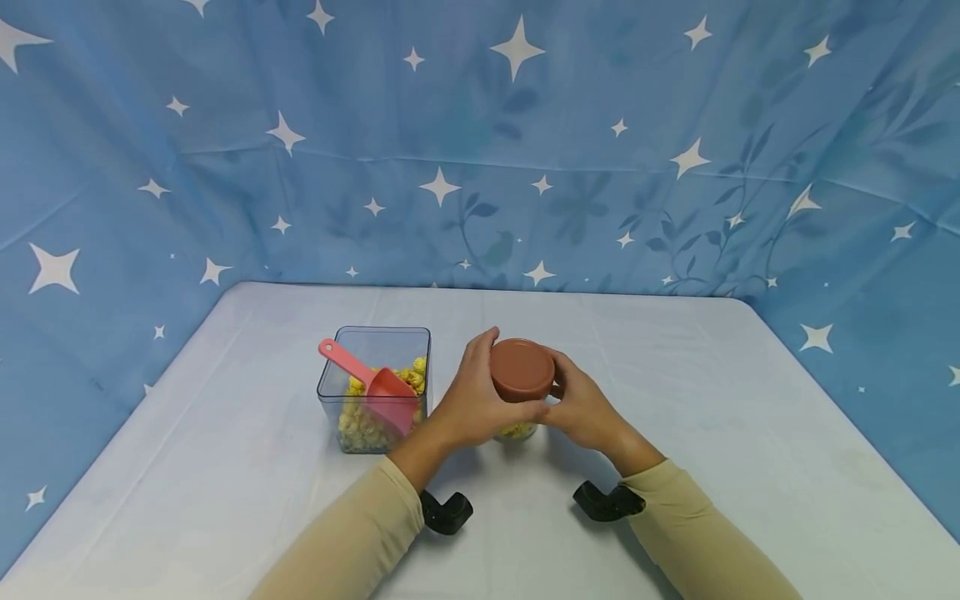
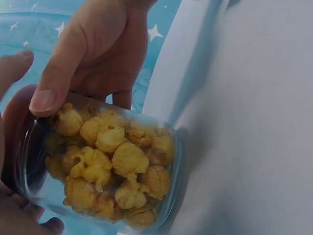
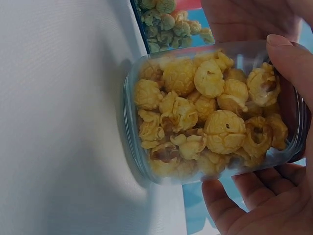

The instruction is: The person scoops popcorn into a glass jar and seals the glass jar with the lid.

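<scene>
A small clear jar (image 1: 517, 431) of caramel popcorn (image 3: 195, 117) stands upright on the white table, topped by a round brown lid (image 1: 521, 367). Around the lid's left side curls my left hand (image 1: 474, 400), its thumb reaching across the front. From the right, my right hand (image 1: 588, 408) grips the jar near its top; its thumb (image 2: 46, 95) lies at the lid's edge and its fingertips (image 3: 217, 196) touch the glass. Both thumbs meet in front of the lid in the head view.
Left of the jar stands a clear square container (image 1: 375, 333) partly filled with popcorn, a pink scoop (image 1: 345, 358) leaning in it. Black wrist mounts (image 1: 447, 512) show below the hands. A blue starry curtain (image 1: 480, 150) hangs behind the white table (image 1: 172, 467).
</scene>
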Tool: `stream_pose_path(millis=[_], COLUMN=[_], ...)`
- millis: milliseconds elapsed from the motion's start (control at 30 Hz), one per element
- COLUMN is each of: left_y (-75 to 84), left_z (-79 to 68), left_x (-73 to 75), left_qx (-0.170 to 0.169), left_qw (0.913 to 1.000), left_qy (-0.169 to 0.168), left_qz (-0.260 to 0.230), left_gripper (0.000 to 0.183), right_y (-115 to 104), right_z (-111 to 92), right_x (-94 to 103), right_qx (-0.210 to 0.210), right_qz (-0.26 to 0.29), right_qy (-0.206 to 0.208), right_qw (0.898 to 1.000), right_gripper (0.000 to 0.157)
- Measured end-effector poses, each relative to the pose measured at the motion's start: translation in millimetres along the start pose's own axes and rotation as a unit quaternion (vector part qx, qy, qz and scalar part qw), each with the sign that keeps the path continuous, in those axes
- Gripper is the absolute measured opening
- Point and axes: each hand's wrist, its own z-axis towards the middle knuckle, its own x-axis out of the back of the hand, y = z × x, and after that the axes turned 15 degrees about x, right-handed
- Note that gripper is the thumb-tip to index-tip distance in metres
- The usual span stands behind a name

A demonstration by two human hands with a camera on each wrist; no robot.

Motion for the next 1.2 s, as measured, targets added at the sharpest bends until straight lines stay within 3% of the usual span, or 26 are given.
stream_pose_path(millis=[167, 267, 400, 533, 667, 833, 967, 1100, 1200], left_y=[-0.7, -1.0, -1.3, -1.4, -1.5, -0.2, 0.8, -0.7, -1.7], left_z=[1.4, 1.8, 2.0, 2.2, 2.5, 2.4, 1.2, 0.9, 1.4], left_x=[-1.9, -1.6, -1.8, -2.9, -3.8, -2.5, -0.7, -1.5, -2.5], left_qx=[-0.005, -0.014, -0.016, -0.009, -0.012, -0.017, -0.013, -0.005, -0.003], left_qw=[0.9994, 0.9998, 0.9998, 0.9995, 0.9984, 0.9995, 0.9998, 0.9996, 0.9992], left_qy=[0.035, 0.012, -0.007, 0.029, 0.055, 0.021, -0.004, 0.024, 0.039], left_qz=[-0.001, -0.007, -0.011, -0.009, -0.012, -0.016, -0.016, -0.012, -0.007], left_gripper=[0.108, 0.099, 0.106, 0.114, 0.103, 0.088, 0.092, 0.104, 0.102], right_y=[-0.1, 0.0, 0.1, -0.4, -0.4, -0.4, -0.1, 0.1, 0.0], right_z=[0.7, 0.9, 1.0, 1.1, 0.8, 1.0, 0.9, 0.9, 1.1], right_x=[-0.7, -1.2, -1.3, -1.2, -1.3, -1.4, -1.2, -1.0, -1.1], right_qx=[-0.003, -0.009, -0.008, -0.007, -0.012, -0.02, -0.017, -0.011, -0.013], right_qz=[-0.003, -0.006, -0.005, -0.004, -0.002, -0.006, -0.007, -0.003, -0.005], right_qy=[0.002, 0.002, 0.004, 0.005, 0.005, 0.004, 0.004, 0.004, 0.003], right_qw=[1.0, 1.0, 1.0, 1.0, 1.0, 1.0, 1.0, 1.0, 1.0], right_gripper=[0.081, 0.079, 0.08, 0.08, 0.08, 0.08, 0.08, 0.08, 0.08])
